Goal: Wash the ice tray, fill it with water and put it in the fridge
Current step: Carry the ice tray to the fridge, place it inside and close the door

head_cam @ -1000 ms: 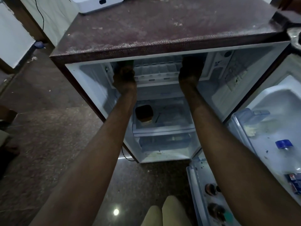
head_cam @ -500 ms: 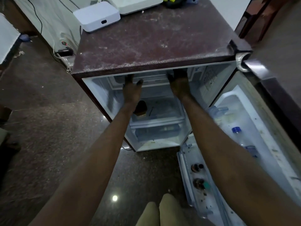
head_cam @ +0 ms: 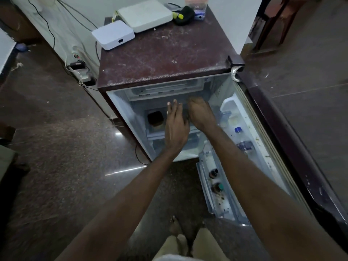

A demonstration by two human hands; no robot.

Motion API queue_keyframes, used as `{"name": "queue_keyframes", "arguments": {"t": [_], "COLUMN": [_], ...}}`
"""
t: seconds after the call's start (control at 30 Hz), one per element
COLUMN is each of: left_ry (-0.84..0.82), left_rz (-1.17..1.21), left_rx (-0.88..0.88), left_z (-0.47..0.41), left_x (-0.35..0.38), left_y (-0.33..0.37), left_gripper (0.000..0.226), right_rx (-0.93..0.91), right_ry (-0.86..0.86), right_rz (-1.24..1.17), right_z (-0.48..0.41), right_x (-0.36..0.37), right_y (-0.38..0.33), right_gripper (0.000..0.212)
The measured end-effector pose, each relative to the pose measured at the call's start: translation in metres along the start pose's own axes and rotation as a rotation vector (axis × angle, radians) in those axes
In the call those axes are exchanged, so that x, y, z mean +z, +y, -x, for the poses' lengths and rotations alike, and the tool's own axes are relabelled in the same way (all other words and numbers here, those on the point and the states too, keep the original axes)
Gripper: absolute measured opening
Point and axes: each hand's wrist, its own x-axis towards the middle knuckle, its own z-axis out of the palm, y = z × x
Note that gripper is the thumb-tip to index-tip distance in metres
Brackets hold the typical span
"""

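Both forearms (head_cam: 131, 194) are bare, no sleeve reaching them; short nails on the left hand (head_cam: 176, 127); pale khaki cloth (head_cam: 205, 245) covers both knees, a bare foot (head_cam: 175, 226) between them

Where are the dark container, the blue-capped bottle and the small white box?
dark container (head_cam: 154, 118): head view, its top.
blue-capped bottle (head_cam: 238, 129): head view, its cap.
small white box (head_cam: 113, 34): head view, its top face.
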Motion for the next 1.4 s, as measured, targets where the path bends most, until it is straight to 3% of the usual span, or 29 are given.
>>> {"name": "queue_keyframes", "arguments": {"t": [0.1,0.3,0.57,0.73,1.0,1.4], "left_ry": [0.011,0.040,0.083,0.022,-0.098,0.020], "left_rz": [-0.017,-0.008,0.248,0.290,-0.083,-0.503], "left_rx": [0.059,0.030,-0.114,-0.119,-0.071,-0.019], "left_z": [0.027,0.073,0.163,0.222,0.280,0.317], "left_x": [0.000,-0.003,0.019,0.041,0.069,0.039], "left_y": [0.020,0.077,0.196,0.268,0.299,0.264], "left_gripper": [0.061,0.066,0.068,0.081,0.110,0.079], "right_rx": [0.000,-0.085,-0.151,-0.421,-0.177,-0.211], "right_ry": [-0.009,-0.096,-0.227,-0.177,-0.094,-0.076], "right_rz": [0.059,0.229,0.237,0.110,-0.204,-0.145], "right_z": [0.022,0.048,0.115,0.180,0.233,0.217], "right_x": [-0.021,-0.084,-0.163,-0.176,-0.145,-0.120], "right_y": [0.003,0.011,0.072,0.126,0.134,0.059], "right_gripper": [0.038,0.025,0.035,0.029,0.045,0.042]}}
